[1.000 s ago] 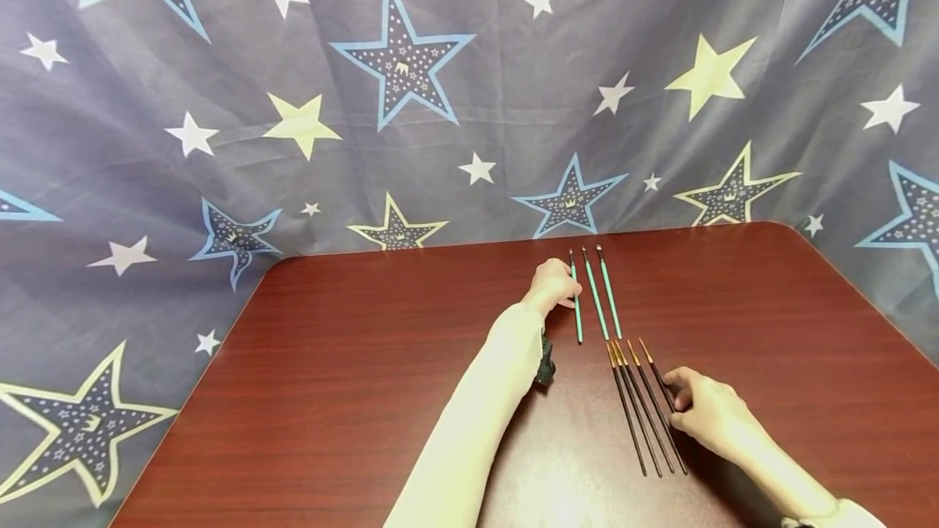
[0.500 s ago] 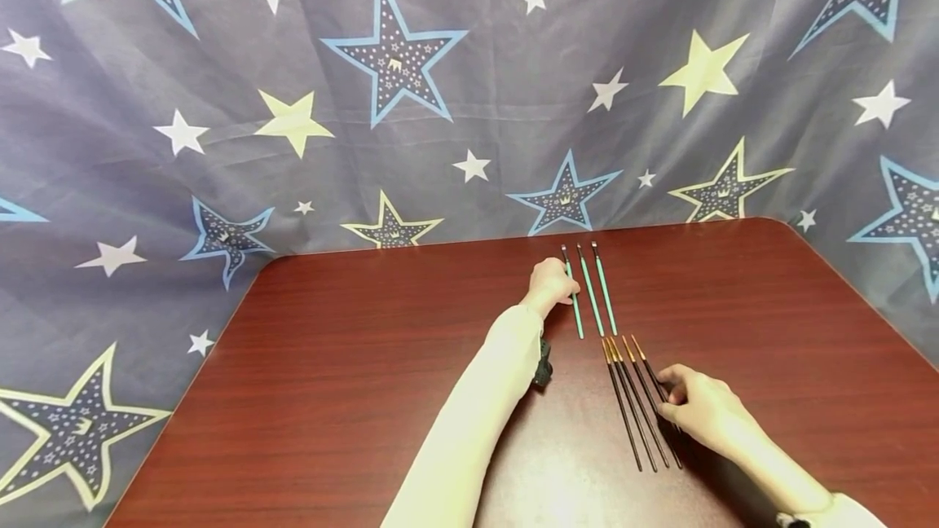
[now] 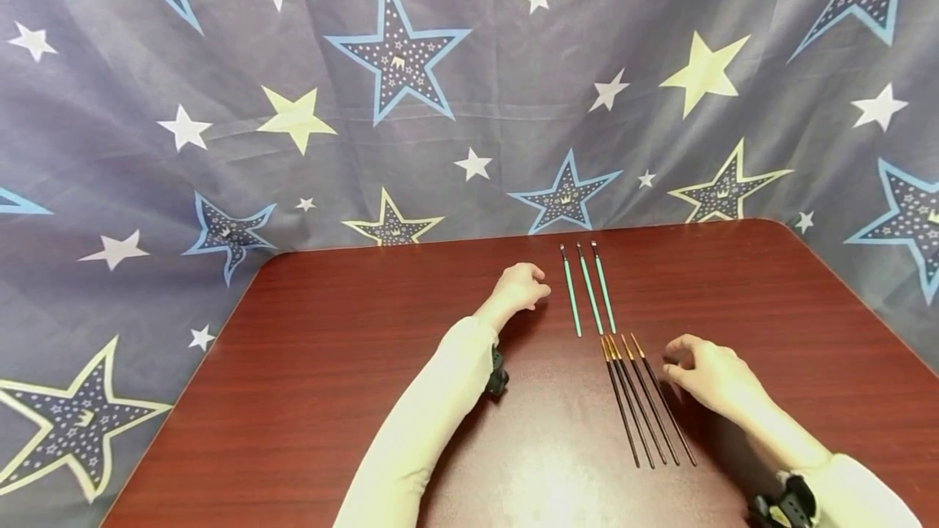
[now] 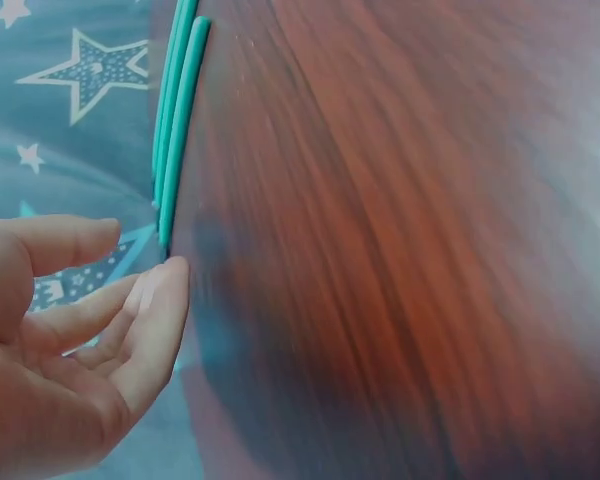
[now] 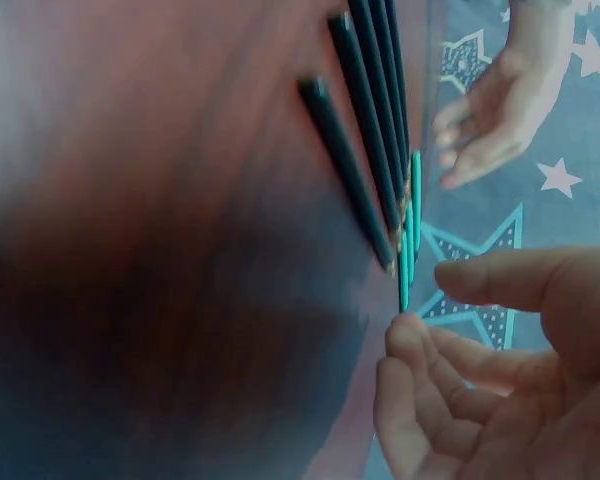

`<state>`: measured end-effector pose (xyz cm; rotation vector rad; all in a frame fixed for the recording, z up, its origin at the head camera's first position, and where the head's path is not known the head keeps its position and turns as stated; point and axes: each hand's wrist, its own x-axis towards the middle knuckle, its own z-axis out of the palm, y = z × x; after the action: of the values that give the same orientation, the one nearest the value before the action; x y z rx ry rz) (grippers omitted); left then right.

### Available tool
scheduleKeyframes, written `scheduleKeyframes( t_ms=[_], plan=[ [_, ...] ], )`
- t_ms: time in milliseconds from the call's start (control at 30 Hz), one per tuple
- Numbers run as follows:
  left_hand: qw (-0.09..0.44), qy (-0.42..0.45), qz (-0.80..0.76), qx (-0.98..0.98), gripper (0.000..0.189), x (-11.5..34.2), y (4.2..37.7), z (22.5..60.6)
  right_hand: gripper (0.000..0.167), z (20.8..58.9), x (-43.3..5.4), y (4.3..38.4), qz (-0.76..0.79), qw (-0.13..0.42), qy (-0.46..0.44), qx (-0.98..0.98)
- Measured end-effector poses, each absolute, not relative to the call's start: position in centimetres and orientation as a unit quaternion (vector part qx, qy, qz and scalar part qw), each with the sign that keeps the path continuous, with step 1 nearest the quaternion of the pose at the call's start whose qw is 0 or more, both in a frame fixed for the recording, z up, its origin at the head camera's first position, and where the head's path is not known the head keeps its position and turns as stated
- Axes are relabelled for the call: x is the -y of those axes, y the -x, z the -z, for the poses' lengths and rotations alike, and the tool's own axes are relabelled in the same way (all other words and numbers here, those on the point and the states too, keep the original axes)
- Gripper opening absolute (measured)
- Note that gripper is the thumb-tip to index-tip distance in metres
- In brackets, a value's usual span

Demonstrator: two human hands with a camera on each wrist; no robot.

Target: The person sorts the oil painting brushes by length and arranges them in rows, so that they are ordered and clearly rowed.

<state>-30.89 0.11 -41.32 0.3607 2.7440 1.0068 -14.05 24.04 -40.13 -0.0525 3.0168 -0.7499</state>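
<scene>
Three teal-handled paintbrushes (image 3: 571,293) lie side by side near the table's far edge, tips pointing away. Left of them, apart from the nearest handle, is my left hand (image 3: 518,287), holding nothing; its fingers are loosely bent in the left wrist view. Closer to me, several black-handled paintbrushes (image 3: 667,406) with golden ferrules form a row just below the teal ones, the rightmost slightly splayed from the rest. My right hand (image 3: 711,373) hovers by the right side of this row, thumb and fingers apart with nothing between them. The right wrist view shows black handles (image 5: 348,170) beyond the fingertips.
The reddish-brown wooden table (image 3: 330,398) reaches back to a grey curtain (image 3: 499,88) printed with stars. Black wrist cameras are strapped to both wrists, the left camera (image 3: 497,373) close over the tabletop.
The left hand has let go of the leftmost teal paintbrush and moved left. The right hand has come off the rightmost black paintbrush, rising and shifting slightly away; that brush's lower end now lies farther right.
</scene>
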Motion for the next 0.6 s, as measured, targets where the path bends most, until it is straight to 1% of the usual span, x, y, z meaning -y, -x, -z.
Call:
scheduleKeyframes(
  t_ms=[200,533,600],
  plan=[
    [0.046,-0.152,-0.311,-0.937,0.029,2.8,29.6,41.2,0.03,40.2,-24.5,15.7,0.239,-0.019,0.043,-0.97],
    [-0.069,-0.209,-0.249,-0.943,0.029,6.7,27.5,39.8,0.027,40.4,-25.8,18.1,0.228,-0.085,0.113,-0.963],
    [-0.09,-0.222,-0.236,-0.942,0.029,7.3,27.2,39.5,0.025,40.4,-26.0,18.4,0.223,-0.105,0.13,-0.96]
  ],
)
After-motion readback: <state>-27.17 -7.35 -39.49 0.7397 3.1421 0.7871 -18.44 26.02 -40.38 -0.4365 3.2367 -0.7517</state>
